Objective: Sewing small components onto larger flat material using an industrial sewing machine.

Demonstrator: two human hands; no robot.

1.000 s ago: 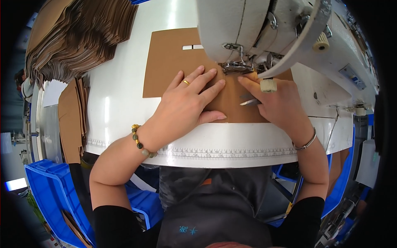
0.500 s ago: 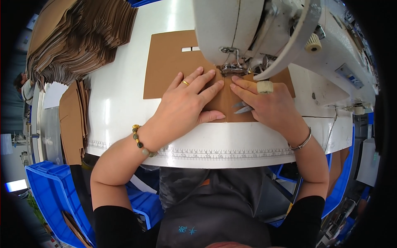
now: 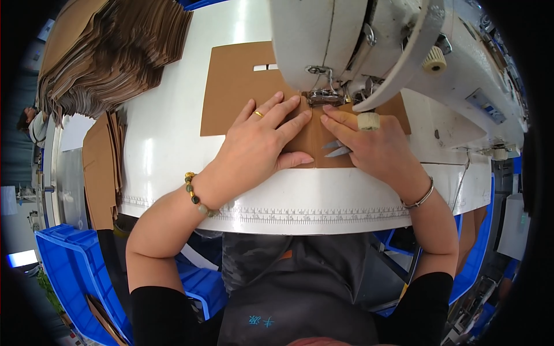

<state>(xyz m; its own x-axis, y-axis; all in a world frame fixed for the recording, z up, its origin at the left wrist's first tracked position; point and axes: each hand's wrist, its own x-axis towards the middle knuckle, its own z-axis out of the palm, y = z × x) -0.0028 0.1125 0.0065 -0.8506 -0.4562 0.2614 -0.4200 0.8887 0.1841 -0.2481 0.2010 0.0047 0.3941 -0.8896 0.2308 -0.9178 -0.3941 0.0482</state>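
A brown sheet (image 3: pixel 234 81), like leather or card, lies flat under the presser foot (image 3: pixel 324 98) of a white sewing machine (image 3: pixel 323 34). A narrow slot cut in the sheet lets the white table show through. My left hand (image 3: pixel 262 135) rests on it left of a lengthwise seam line, fingers spread and thumb out near the front edge. On the other side, my right hand (image 3: pixel 375 144) presses with its index and middle fingers close to the foot. Tucked in that hand is a pair of small thread snips (image 3: pixel 336 150), grey blades pointing left; their handle is hidden.
Tall piles of brown pieces (image 3: pixel 115 52) stand at the far left, with more pieces (image 3: pixel 101 167) hanging over the left table edge. A printed ruler (image 3: pixel 311 216) runs along the front edge. Blue crates (image 3: pixel 81 277) sit below. Another person (image 3: pixel 34 124) is at the far left.
The brown sheet has slid slightly away from me under the foot, both hands staying on it. A metal lever on the machine head has shifted downward.
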